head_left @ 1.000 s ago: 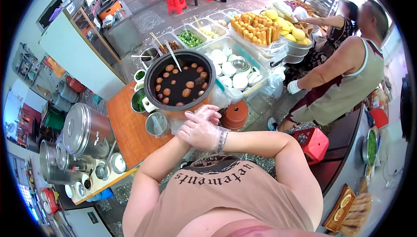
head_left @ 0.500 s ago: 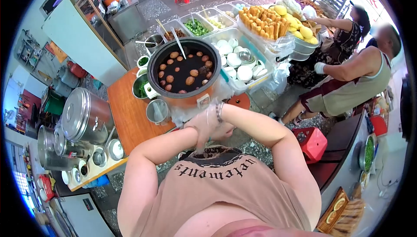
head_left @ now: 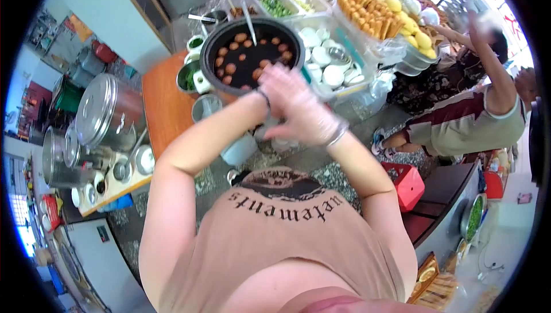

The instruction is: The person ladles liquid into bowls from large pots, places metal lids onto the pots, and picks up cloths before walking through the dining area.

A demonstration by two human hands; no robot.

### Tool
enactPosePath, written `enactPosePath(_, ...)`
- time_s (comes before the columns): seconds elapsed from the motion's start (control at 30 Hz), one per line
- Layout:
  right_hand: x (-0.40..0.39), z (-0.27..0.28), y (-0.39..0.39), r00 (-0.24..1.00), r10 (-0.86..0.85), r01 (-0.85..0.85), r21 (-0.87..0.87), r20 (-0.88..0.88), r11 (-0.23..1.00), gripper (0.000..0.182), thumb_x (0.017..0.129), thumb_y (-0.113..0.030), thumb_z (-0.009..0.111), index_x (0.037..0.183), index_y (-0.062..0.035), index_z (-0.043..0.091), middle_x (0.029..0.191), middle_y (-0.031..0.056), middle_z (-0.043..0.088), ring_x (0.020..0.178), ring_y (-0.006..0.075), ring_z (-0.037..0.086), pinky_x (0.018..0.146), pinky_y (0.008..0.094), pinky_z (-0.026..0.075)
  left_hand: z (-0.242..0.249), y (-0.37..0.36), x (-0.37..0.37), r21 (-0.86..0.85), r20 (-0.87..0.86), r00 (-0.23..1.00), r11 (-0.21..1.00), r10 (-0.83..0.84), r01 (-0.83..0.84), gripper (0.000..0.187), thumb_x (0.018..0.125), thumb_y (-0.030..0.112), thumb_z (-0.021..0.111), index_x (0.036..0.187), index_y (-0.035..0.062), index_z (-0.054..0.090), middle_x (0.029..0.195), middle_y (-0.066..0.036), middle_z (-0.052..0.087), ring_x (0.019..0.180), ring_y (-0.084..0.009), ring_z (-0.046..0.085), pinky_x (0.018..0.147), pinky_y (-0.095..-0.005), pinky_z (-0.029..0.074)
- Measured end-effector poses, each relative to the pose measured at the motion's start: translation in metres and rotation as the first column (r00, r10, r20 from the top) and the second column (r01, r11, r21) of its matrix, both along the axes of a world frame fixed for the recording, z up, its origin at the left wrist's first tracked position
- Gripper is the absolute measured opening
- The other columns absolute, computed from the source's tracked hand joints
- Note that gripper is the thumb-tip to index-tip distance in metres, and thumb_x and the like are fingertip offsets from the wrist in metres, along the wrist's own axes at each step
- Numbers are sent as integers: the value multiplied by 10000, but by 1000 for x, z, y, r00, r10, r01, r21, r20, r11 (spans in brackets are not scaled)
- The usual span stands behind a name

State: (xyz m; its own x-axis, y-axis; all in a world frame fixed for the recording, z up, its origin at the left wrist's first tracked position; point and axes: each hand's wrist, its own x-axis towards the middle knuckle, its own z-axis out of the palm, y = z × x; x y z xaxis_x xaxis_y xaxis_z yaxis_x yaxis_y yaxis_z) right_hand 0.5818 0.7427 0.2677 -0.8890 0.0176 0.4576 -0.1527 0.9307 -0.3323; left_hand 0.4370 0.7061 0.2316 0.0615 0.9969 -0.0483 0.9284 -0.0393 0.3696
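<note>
The clear plastic glove (head_left: 307, 115) covers the right hand (head_left: 301, 112), which is raised in front of the dark pot of brown eggs (head_left: 251, 54) on the orange bench (head_left: 163, 103), fingers spread, grip released. The left hand (head_left: 270, 97) sits mostly hidden behind it at the wrist, so its grip I cannot tell. A steel cup (head_left: 205, 106) stands just beside the pot.

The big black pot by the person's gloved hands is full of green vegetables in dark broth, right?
Not quite. The head view shows the big black pot holding brown eggs in dark broth, not green vegetables. The gloved right hand is just in front of it, crossed over the left wrist.
</note>
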Motion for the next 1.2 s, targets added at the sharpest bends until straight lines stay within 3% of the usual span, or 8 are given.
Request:
enactPosePath(0.3,-11,-25,-31,883,63,-59,-22,465,998,611,699,-338,749,1220,-120,516,1118,101,589,1213,352,463,1050,472,370,-69,-36,21,22,550,834,999,-44,39,275,863,142,520,1095,25,612,1077,-143,633,989,-251,611,883,-336,470)
enactPosePath(0.53,14,-53,-24,971,-28,-47,-304,-239,951,433,715,-172,752,1093,-65,569,1103,135,604,1045,336,584,924,434,467,-84,-51,12,156,682,731,981,-24,-114,287,862,148,531,1100,6,604,1080,-145,627,985,-240,609,899,-320,464)
enactPosePath(0.6,31,-57,-14,988,-120,63,-446,-101,893,319,768,-150,693,1049,-48,580,1012,147,623,952,336,611,790,419,510,-77,-61,5,-7,769,594,931,238,-364,285,904,151,505,1134,-5,570,1072,-133,619,982,-214,605,892,-302,459)
enactPosePath(0.77,39,-71,-14,946,69,82,-443,316,893,280,804,-142,595,1064,-38,590,1005,182,617,941,365,605,831,417,502,-44,-97,19,292,624,778,905,65,-310,318,901,176,539,1168,4,555,1105,-146,618,1037,-250,588,917,-360,449)
enactPosePath(0.87,27,-125,-24,955,195,-82,-430,226,899,289,804,-156,584,1063,-28,583,1030,186,609,969,350,598,875,398,485,-38,-91,42,448,303,928,892,-215,60,369,844,243,580,1132,13,591,1096,-162,625,1023,-328,592,922,-401,453)
enactPosePath(1.03,15,-184,-39,934,167,-259,-276,-315,926,453,982,-278,358,1321,15,427,1302,227,499,1244,361,441,1037,476,350,-37,-83,60,386,236,955,919,-180,78,262,808,229,594,968,34,662,972,-145,665,946,-318,612,878,-408,457)
enactPosePath(1.1,9,-190,-41,953,73,-226,-531,-293,817,432,965,-263,397,1295,11,451,1279,203,515,1222,333,461,1028,447,364,-40,-81,62,420,147,968,899,-201,123,249,803,235,602,950,42,660,971,-140,664,936,-305,614,859,-406,457)
enactPosePath(1.2,-8,-202,-35,985,14,-172,-966,-173,193,402,939,-241,456,1257,4,486,1244,168,539,1189,290,490,1015,405,384,-41,-76,68,480,172,950,864,-262,151,266,791,210,617,992,38,641,999,-127,654,967,-298,607,925,-425,434)
